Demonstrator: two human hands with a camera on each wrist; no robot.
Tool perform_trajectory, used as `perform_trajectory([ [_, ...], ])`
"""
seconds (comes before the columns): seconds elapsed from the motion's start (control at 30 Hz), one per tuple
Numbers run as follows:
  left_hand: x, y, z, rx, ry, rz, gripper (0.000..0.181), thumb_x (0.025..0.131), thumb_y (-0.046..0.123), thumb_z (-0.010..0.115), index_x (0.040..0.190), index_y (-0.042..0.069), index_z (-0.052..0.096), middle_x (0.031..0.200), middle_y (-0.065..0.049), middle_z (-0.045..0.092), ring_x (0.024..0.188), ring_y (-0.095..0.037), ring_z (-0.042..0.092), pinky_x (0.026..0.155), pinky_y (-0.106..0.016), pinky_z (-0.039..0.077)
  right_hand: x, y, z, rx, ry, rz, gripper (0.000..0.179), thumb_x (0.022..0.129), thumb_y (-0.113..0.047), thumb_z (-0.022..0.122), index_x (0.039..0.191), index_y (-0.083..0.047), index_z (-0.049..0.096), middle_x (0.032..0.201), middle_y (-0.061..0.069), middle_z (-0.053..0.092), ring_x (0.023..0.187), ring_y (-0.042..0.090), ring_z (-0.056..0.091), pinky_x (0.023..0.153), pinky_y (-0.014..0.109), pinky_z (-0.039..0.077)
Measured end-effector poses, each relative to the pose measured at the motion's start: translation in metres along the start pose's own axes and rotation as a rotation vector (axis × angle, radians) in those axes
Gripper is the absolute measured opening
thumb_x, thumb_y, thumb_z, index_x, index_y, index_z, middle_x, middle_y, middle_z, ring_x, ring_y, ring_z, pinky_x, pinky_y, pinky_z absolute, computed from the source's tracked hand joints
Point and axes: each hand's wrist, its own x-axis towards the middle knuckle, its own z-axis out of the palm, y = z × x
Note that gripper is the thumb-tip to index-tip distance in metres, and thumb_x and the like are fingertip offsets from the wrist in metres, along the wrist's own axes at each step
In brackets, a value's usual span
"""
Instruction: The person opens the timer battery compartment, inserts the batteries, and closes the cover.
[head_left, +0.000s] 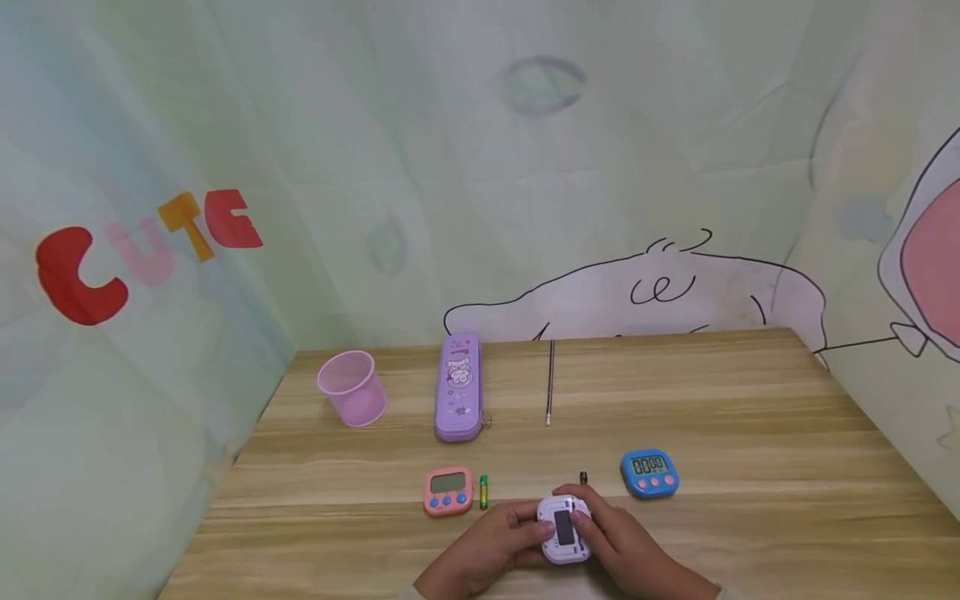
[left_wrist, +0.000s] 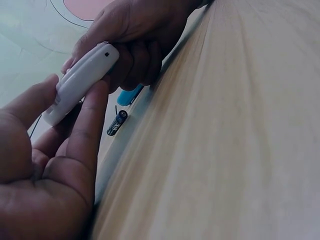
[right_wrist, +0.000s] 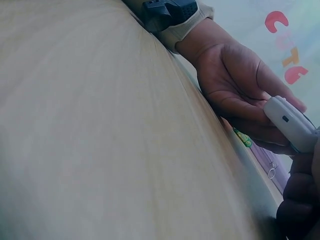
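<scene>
Both hands hold a white digital timer [head_left: 557, 546] just above the table's near part, its face with a dark rectangle turned up. My left hand [head_left: 497, 537] pinches its left side between thumb and fingers. On the other side my right hand [head_left: 626, 537] grips it, thumb on the upturned face near the dark rectangle. A black battery [left_wrist: 117, 123] lies on the table just beyond the right fingers, partly hidden in the head view. To the left of the hands is a green battery [head_left: 483, 492] beside a pink timer [head_left: 448, 501].
A blue timer [head_left: 649, 473] lies right of the hands. Farther back are a purple pencil case [head_left: 459, 387], a pink cup [head_left: 360, 400] and a dark pencil [head_left: 551, 383]. A printed curtain [head_left: 420, 167] hangs behind the wooden table [head_left: 750, 417].
</scene>
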Motion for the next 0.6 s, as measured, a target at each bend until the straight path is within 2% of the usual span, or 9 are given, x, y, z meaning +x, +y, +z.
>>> perform_trajectory([
  [0.23,-0.0006,-0.0015,0.0002,0.003,0.002,0.014,0.043,0.100,0.011,0.055,0.135,-0.011,0.048,0.127,-0.023,0.058,0.110,-0.027,0.062,0.094,-0.039,0.052,-0.0004,0.0005,-0.0005,0.021,-0.016,0.041,0.032,0.107,-0.026,0.037,0.138,-0.021,0.046,0.120,-0.009,0.063,0.107,0.008,0.058,0.096,0.030,0.049],
  [0.43,0.0001,-0.0020,-0.0008,0.002,0.009,0.019,0.043,0.100,0.012,0.055,0.136,-0.010,0.048,0.128,-0.022,0.058,0.110,-0.028,0.062,0.095,-0.039,0.052,-0.0011,0.0005,-0.0030,0.119,-0.045,0.100,0.038,0.108,-0.029,0.032,0.143,-0.021,0.043,0.131,-0.007,0.057,0.120,0.013,0.052,0.106,0.026,0.040],
  [0.6,-0.0002,-0.0012,-0.0018,-0.001,0.018,0.018,0.044,0.100,0.014,0.055,0.136,-0.009,0.048,0.128,-0.022,0.058,0.110,-0.027,0.062,0.095,-0.039,0.052,-0.0012,0.0004,-0.0043,0.146,-0.030,0.092,0.038,0.108,-0.028,0.032,0.144,-0.021,0.042,0.129,-0.008,0.057,0.119,0.013,0.053,0.105,0.025,0.040],
])
